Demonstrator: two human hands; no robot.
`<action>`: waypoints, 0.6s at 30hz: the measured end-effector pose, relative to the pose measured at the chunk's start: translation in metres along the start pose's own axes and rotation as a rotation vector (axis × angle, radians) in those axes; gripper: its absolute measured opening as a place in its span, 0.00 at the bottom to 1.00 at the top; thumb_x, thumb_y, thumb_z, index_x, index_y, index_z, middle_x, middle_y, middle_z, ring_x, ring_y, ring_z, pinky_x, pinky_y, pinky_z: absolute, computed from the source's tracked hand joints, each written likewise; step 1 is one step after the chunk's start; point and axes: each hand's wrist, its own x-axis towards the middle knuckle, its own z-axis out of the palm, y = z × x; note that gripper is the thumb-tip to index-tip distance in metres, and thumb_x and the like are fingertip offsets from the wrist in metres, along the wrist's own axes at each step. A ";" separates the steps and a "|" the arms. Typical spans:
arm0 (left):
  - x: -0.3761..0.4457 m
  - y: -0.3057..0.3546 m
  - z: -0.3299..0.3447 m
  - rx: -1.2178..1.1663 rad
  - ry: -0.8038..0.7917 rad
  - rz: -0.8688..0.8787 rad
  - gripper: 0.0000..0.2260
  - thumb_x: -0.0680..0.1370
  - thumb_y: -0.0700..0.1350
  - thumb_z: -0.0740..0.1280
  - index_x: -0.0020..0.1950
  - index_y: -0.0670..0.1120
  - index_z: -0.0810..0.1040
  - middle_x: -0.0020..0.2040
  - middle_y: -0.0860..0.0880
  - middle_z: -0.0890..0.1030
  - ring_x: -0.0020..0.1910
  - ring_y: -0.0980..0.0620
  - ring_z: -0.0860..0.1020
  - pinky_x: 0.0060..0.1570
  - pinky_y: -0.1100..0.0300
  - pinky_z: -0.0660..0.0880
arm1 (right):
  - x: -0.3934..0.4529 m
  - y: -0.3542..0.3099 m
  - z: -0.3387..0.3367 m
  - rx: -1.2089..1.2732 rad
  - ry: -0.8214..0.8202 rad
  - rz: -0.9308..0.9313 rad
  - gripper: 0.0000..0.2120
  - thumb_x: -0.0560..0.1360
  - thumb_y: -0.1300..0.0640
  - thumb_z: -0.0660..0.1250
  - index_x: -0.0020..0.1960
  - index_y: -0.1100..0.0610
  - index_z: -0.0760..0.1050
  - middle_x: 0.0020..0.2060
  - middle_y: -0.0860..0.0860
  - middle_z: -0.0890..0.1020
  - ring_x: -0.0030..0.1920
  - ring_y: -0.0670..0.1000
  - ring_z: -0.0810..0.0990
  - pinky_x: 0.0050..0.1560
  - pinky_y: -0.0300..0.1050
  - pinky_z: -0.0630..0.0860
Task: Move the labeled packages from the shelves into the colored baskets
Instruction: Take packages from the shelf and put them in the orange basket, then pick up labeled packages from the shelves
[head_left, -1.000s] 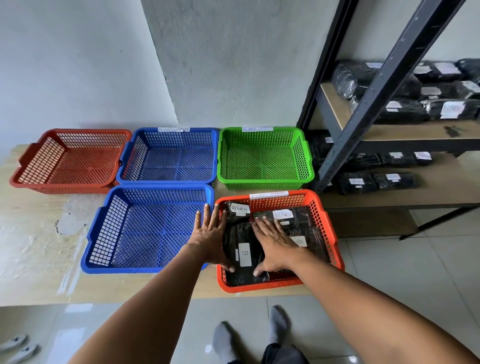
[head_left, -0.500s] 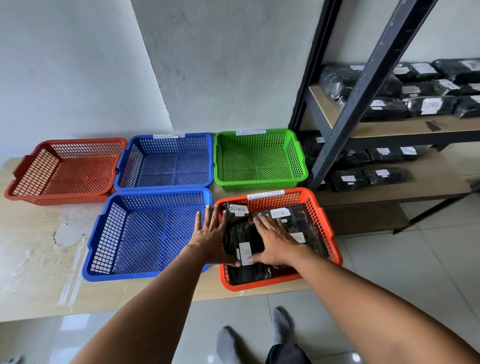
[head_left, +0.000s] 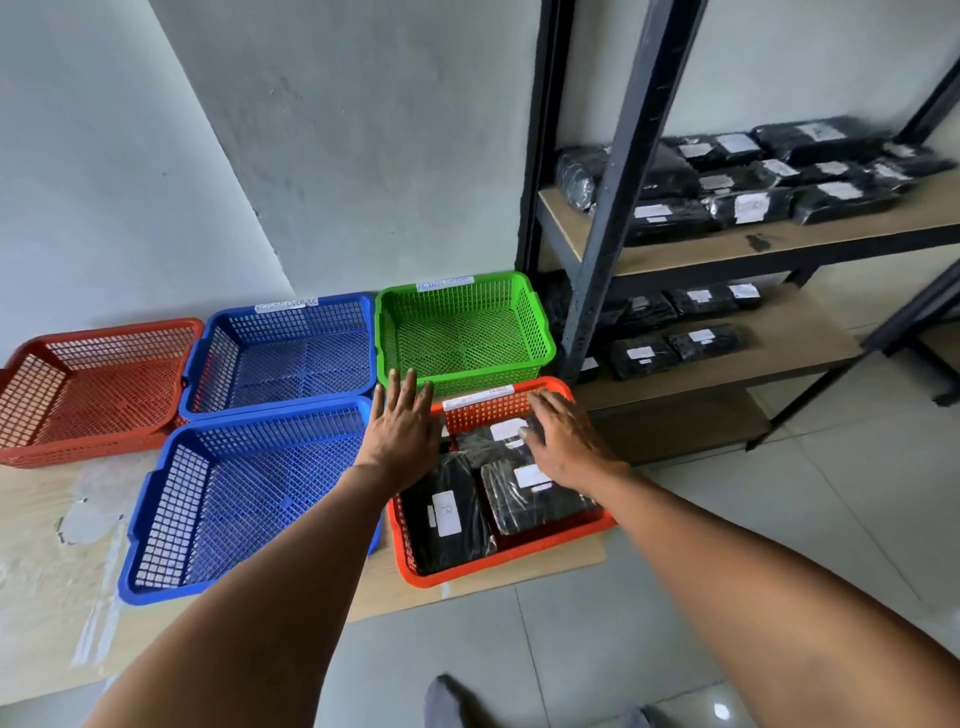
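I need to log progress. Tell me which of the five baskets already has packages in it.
The front orange basket, nearest the shelves, under both hands. It holds black packages; the others show only bare mesh.

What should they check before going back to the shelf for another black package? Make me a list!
1. Left hand free: ok, fingers straight, holding nothing, over the near orange basket at its left rim.
2. Right hand free: ok, lying flat on the packages in the basket, not gripping.
3. Packages fully inside the near orange basket: ok, none hangs over the rim.
4. Room left in that basket: not ok, black packages cover nearly its whole floor.
5. Other baskets usable: ok, the green basket and the near blue basket hold nothing.
6. Packages on the shelves left to move: ok, many remain; their labels cannot be read.
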 end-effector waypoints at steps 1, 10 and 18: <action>0.004 0.012 -0.003 -0.010 0.016 0.012 0.31 0.81 0.56 0.48 0.81 0.41 0.58 0.82 0.39 0.51 0.81 0.38 0.43 0.79 0.42 0.42 | -0.003 0.008 -0.009 -0.005 0.017 -0.003 0.29 0.82 0.48 0.61 0.78 0.61 0.61 0.78 0.57 0.62 0.78 0.57 0.59 0.78 0.53 0.55; 0.033 0.162 -0.014 -0.049 0.145 0.084 0.36 0.78 0.61 0.43 0.76 0.42 0.68 0.80 0.40 0.61 0.80 0.39 0.53 0.78 0.41 0.51 | -0.054 0.123 -0.105 0.007 0.036 0.060 0.27 0.82 0.46 0.60 0.78 0.56 0.62 0.76 0.54 0.65 0.75 0.55 0.65 0.71 0.47 0.65; 0.083 0.321 -0.025 -0.061 0.370 0.242 0.19 0.79 0.56 0.58 0.60 0.45 0.79 0.63 0.44 0.78 0.65 0.42 0.75 0.62 0.48 0.74 | -0.099 0.245 -0.219 -0.024 0.165 0.166 0.26 0.82 0.45 0.59 0.77 0.55 0.65 0.74 0.54 0.70 0.72 0.56 0.69 0.71 0.50 0.67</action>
